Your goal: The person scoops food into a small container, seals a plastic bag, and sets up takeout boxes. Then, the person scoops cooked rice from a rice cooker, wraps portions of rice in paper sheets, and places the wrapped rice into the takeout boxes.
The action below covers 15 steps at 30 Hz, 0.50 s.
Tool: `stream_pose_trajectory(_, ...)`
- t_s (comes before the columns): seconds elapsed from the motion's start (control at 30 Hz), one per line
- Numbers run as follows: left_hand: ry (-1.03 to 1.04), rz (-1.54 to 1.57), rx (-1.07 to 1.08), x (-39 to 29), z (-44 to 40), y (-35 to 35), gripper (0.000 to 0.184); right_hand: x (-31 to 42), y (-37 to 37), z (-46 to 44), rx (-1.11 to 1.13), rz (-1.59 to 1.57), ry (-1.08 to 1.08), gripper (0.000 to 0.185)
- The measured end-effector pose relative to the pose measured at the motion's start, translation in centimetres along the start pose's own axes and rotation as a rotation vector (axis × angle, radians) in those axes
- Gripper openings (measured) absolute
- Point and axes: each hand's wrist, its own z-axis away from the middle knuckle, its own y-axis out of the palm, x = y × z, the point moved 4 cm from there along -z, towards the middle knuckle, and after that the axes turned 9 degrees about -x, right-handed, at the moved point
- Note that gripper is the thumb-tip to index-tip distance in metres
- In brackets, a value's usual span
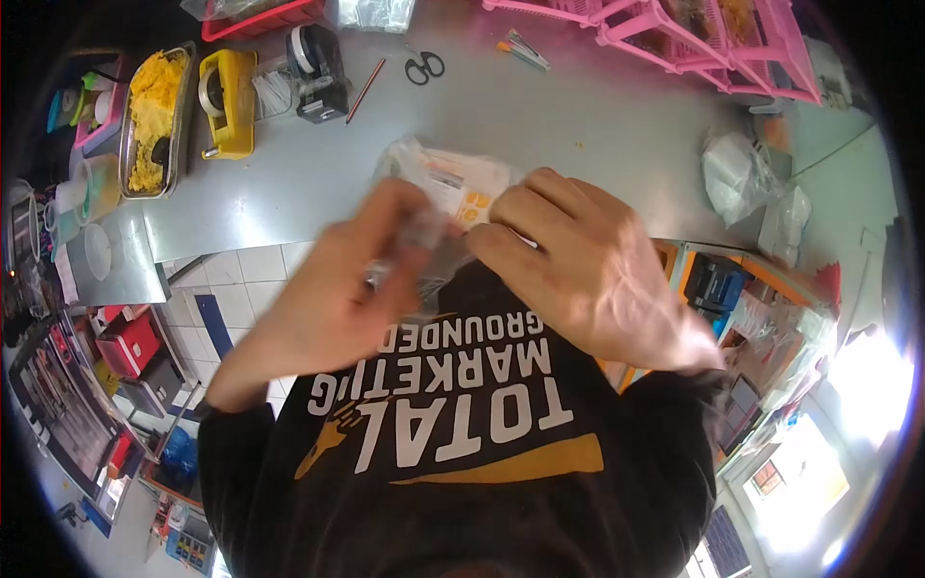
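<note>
Between my two hands, at the table's near edge, is a clear plastic bag (pixel 403 159) with a white and orange printed label (pixel 472 199) on it. My left hand (pixel 361 275) is closed on the bag's crumpled plastic and blurred by motion. On the other side, my right hand (pixel 568 250) pinches the bag's edge beside the label, fingers curled. What the bag holds cannot be made out.
On the metal table (pixel 318 178) lie scissors (pixel 424 67), a red pencil (pixel 365 91), a yellow tape dispenser (pixel 228 106), a black tape dispenser (pixel 316 77) and a tray of yellow food (pixel 154 116). Pink baskets (pixel 665 43) stand back right; white plastic bags (pixel 737 164) lie at right.
</note>
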Motion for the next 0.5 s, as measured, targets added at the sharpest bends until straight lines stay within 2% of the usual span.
stream_pose_trajectory(0.03, 0.092, -0.048, -0.042, 0.4, -0.2, 1.5, 0.034, -0.5, 1.1, 0.1, 0.001, -0.001, 0.003, 0.012)
stream_pose_trajectory(0.1, 0.038, -0.063, -0.066, 0.9, -1.0, 3.5, 0.038, -1.4, 3.1, 1.5, -0.277, -0.361, 0.045, 0.015)
stream_pose_trajectory(0.17, 0.129, -0.065, -0.229, 1.9, -1.9, 4.0, 0.034, -2.5, 5.5, 4.1, -0.310, -0.508, 0.055, 0.056)
stream_pose_trajectory(0.2, 0.066, -0.084, -0.269, 1.7, -2.0, 3.8, 0.029, -3.5, 5.7, 5.0, -0.535, -0.508, 0.240, 0.081)
stream_pose_trajectory(0.23, 0.065, -0.087, -0.267, 1.4, -2.3, 3.9, 0.029, -4.4, 8.3, 5.3, -0.536, -0.532, 0.380, 0.092)
stream_pose_trajectory(0.3, 0.335, -0.292, -0.330, 0.1, -2.1, 4.4, 0.021, -6.1, 13.4, 6.0, -0.541, -0.590, 0.662, 0.115)
stream_pose_trajectory(0.33, 0.537, -0.400, -0.317, -0.4, -2.4, 5.1, 0.021, -7.3, 17.3, 6.3, -0.497, -0.716, 0.742, 0.106)
stream_pose_trajectory(0.37, 0.623, -0.464, -0.234, -0.5, -2.5, 6.0, 0.022, -8.5, 21.3, 6.7, -0.458, -0.836, 0.828, 0.096)
stream_pose_trajectory(0.4, 0.700, -0.515, -0.177, -0.3, -2.4, 6.1, 0.026, -8.8, 22.4, 6.4, -0.553, -0.584, 0.539, 0.075)
stream_pose_trajectory(0.43, 0.776, -0.568, -0.120, 0.1, -2.2, 5.9, 0.030, -8.6, 22.5, 6.2, -0.590, -0.462, 0.389, 0.064)
stream_pose_trajectory(0.47, 0.777, -0.577, -0.119, 1.0, -2.1, 4.5, 0.030, -8.4, 22.6, 6.0, -0.638, -0.333, 0.244, 0.054)
stream_pose_trajectory(0.5, 0.802, -0.514, -0.222, 2.2, -1.7, 2.3, 0.040, -8.5, 22.2, 5.9, -0.638, -0.397, 0.246, 0.042)
